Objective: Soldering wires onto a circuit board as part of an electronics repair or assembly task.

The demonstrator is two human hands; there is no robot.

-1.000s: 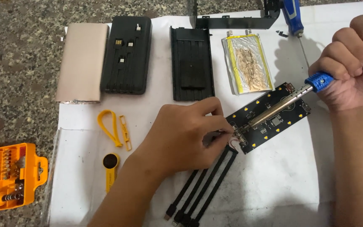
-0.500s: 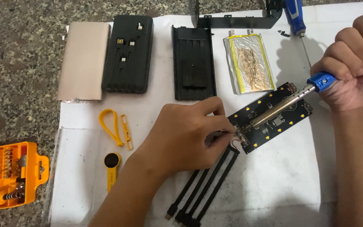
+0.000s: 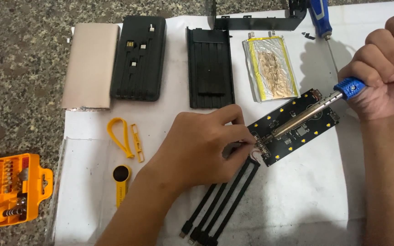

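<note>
A black circuit board (image 3: pixel 297 125) with small yellow pads lies tilted on the white paper sheet (image 3: pixel 297 200), right of centre. The metal tip of a soldering iron (image 3: pixel 313 111) rests at the board's lower left end, its shaft slanting across the board up to a blue collar. The right hand (image 3: pixel 386 68) is closed in a fist around the iron's handle, at the right edge of the view. The left hand (image 3: pixel 204 148) lies palm down just left of the board, its fingertips pressed together in a pinch at the board's lower left corner; what they pinch is too small to tell. Three flat black cables (image 3: pixel 222 202) run from that corner down toward the bottom edge, ending in small plugs.

Above the board lies a silver battery pouch (image 3: pixel 270 68) with yellow edging. To its left stands a black inner frame (image 3: pixel 209 68), then a black casing (image 3: pixel 138 57) with small connectors on its face, then a beige metal shell (image 3: pixel 90 66) partly off the paper. A black bracket (image 3: pixel 256 23) lies along the top edge, and a blue-handled screwdriver (image 3: pixel 320 18) sits beside it at the upper right. Left of the left hand lie a yellow plastic pry loop (image 3: pixel 120 135), a small yellow strip (image 3: pixel 137 142) and a yellow opening tool with a round black disc (image 3: pixel 121 178). An orange screwdriver bit case (image 3: pixel 7 189) rests on the speckled stone surface (image 3: pixel 19 68) at the lower left
</note>
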